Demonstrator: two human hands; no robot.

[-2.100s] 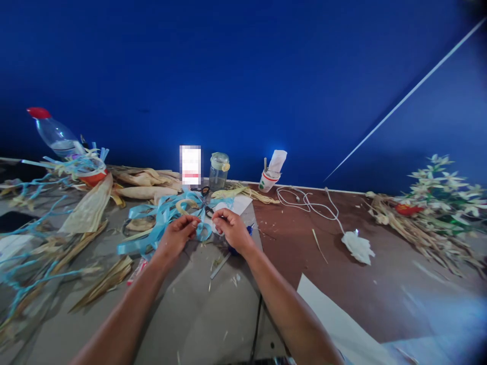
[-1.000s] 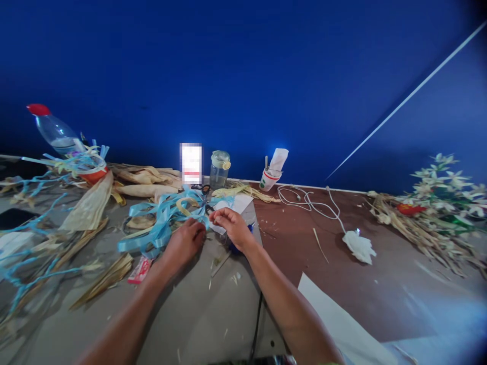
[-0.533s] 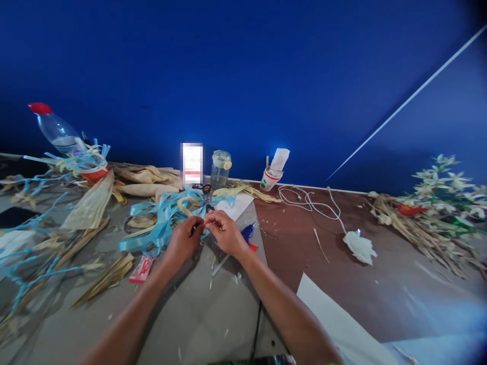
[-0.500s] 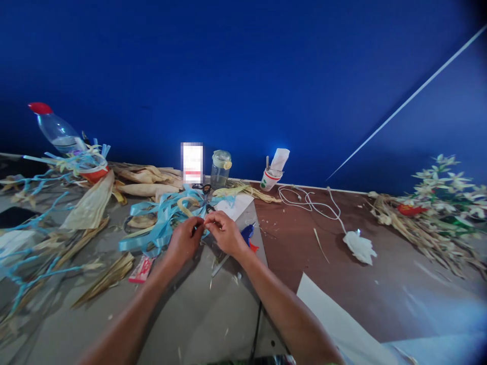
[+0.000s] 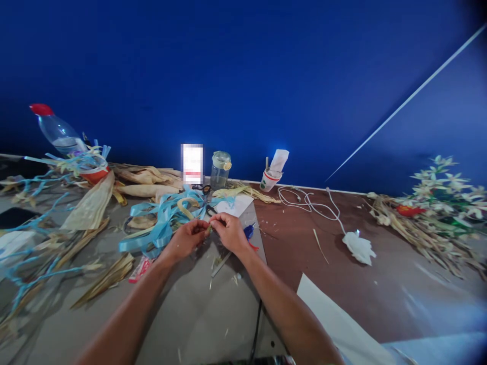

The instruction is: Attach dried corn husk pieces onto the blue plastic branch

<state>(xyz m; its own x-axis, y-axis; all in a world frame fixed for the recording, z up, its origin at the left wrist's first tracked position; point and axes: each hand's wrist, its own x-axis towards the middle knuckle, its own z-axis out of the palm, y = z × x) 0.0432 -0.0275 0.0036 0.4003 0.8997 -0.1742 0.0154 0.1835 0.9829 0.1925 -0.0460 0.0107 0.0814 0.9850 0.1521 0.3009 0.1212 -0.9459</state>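
My left hand (image 5: 185, 239) and my right hand (image 5: 229, 232) meet fingertip to fingertip over the grey table top (image 5: 198, 314). Both are closed in a pinch on a small pale strip of dried husk (image 5: 208, 229) held between them. Just behind the hands lies a tangle of light blue ribbon strips (image 5: 160, 223), with black scissors (image 5: 203, 191) beyond it. A blue glue gun (image 5: 248, 232) lies partly hidden behind my right hand.
Dried husks (image 5: 91, 208) cover the left side, near a tilted bottle with a red cap (image 5: 57, 134). A glass jar (image 5: 219, 170), a paper cup (image 5: 268, 180) and a white cable (image 5: 308, 200) stand along the blue wall. Husk flowers (image 5: 437, 203) lie at right; white paper (image 5: 335, 319) lies near me.
The hands were apart two seconds ago; they have come together and now pinch the small husk strip between them. The glue gun has become partly visible behind my right hand.
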